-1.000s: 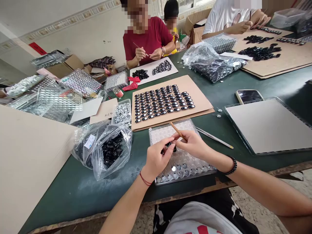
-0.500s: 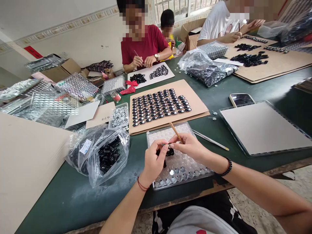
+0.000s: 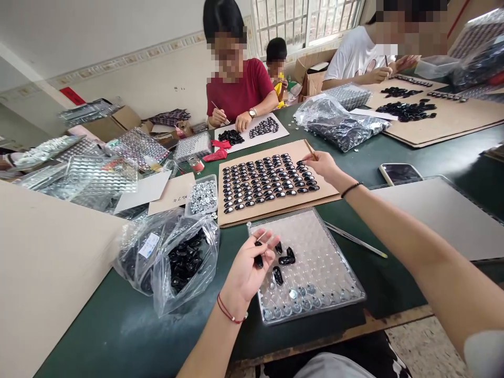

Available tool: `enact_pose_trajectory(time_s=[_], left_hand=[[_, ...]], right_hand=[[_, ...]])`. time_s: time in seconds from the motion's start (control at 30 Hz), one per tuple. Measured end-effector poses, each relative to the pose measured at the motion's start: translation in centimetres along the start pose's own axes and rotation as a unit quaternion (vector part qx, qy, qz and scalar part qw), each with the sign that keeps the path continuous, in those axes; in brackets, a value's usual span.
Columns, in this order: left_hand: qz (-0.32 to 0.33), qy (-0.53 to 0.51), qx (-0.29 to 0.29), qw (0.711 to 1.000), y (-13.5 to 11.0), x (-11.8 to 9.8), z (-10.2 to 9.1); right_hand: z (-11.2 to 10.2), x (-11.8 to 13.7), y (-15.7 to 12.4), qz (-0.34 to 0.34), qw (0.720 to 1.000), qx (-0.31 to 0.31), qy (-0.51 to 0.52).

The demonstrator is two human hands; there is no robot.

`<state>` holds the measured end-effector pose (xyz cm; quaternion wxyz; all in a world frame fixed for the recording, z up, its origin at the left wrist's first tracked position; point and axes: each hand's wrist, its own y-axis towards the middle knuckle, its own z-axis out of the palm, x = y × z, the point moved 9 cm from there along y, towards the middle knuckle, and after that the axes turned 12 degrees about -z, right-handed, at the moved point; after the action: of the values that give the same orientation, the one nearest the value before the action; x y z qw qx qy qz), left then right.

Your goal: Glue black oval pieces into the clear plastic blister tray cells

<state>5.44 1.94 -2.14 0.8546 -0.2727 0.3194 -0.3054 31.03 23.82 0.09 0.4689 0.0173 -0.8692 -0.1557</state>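
My left hand (image 3: 252, 265), palm turned up and fingers curled, holds a small glossy black oval piece (image 3: 258, 256) above a clear plastic tray (image 3: 315, 247). Loose black pieces (image 3: 277, 275) lie on that tray, and round silvery discs (image 3: 303, 304) sit along its near side. Across the table my right hand (image 3: 326, 167) keeps a thin wooden stick (image 3: 311, 151) pinched. Its fingertips are at a black piece (image 3: 301, 162) on the right edge of the cardboard sheet (image 3: 275, 212), where rows of black pieces with pale insets (image 3: 268, 185) are laid out.
To the left stand an open plastic bag of black pieces (image 3: 185, 262) and a box of small silvery parts (image 3: 202, 197). Tweezers (image 3: 356, 239) and a phone (image 3: 400, 173) lie at right. Opposite, a person in a red shirt (image 3: 246, 84) works at a white board.
My right hand has moved away from my left, forward to the cardboard's right edge, with the stick. My left hand has turned palm up, and the loose black pieces on the tray now show.
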Motion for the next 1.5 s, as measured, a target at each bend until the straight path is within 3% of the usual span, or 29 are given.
enact_pose_trajectory(time_s=[0.13, 0.33, 0.47, 0.6, 0.73, 0.77, 0.87, 0.93, 1.0, 1.07, 1.2, 1.3, 1.4, 1.5], left_hand=[[0.006, 0.050, 0.026, 0.998, -0.1, -0.4, 0.6], [0.068, 0.137, 0.043, 0.987, -0.6, -1.4, 1.2], [0.091, 0.180, 0.052, 0.978, -0.3, -1.2, 1.4], [0.095, 0.171, 0.055, 0.979, 0.2, -1.6, 1.2], [0.054, 0.150, 0.096, 0.983, 0.4, -1.3, 1.7], [0.055, 0.159, 0.099, 0.981, 0.3, -1.3, 1.9], [0.061, 0.216, 0.093, 0.970, 0.3, -0.9, 2.1], [0.052, 0.256, 0.082, 0.962, 0.5, -0.3, 2.1], [0.057, 0.281, 0.064, 0.956, 0.7, -0.1, 2.0], [0.076, 0.298, 0.045, 0.950, 0.9, -0.3, 2.0], [0.099, 0.347, 0.023, 0.932, 1.1, -0.4, 2.1], [0.173, 0.413, -0.035, 0.894, 0.6, -1.3, 1.9], [0.270, 0.514, -0.096, 0.809, -0.5, -2.2, 2.4], [0.347, 0.556, -0.118, 0.746, -1.9, -2.8, 3.4]], right_hand=[[0.8, -2.1, 3.6, -0.022, 0.997, 0.008, -0.077], [2.2, -3.1, 4.9, -0.053, 0.986, 0.057, -0.145], [2.3, -2.4, 4.8, -0.071, 0.983, 0.063, -0.154], [1.5, -0.1, 3.7, -0.092, 0.985, 0.044, -0.138], [0.1, 3.7, -1.3, -0.112, 0.988, 0.026, -0.101], [-0.3, 4.8, -3.4, -0.116, 0.989, 0.031, -0.080], [-1.0, 8.9, -11.2, -0.161, 0.976, 0.075, 0.124], [-0.8, 10.5, -16.5, -0.158, 0.965, 0.128, 0.167], [0.2, 12.0, -21.2, -0.193, 0.945, 0.212, 0.155], [0.6, 12.9, -24.3, -0.242, 0.932, 0.242, 0.118], [0.9, 13.6, -26.0, -0.291, 0.919, 0.261, 0.047], [0.2, 14.8, -24.8, -0.311, 0.918, 0.241, 0.050], [-0.5, 16.6, -22.8, -0.352, 0.914, 0.199, 0.043], [0.6, 17.9, -21.1, -0.395, 0.897, 0.199, -0.031]])
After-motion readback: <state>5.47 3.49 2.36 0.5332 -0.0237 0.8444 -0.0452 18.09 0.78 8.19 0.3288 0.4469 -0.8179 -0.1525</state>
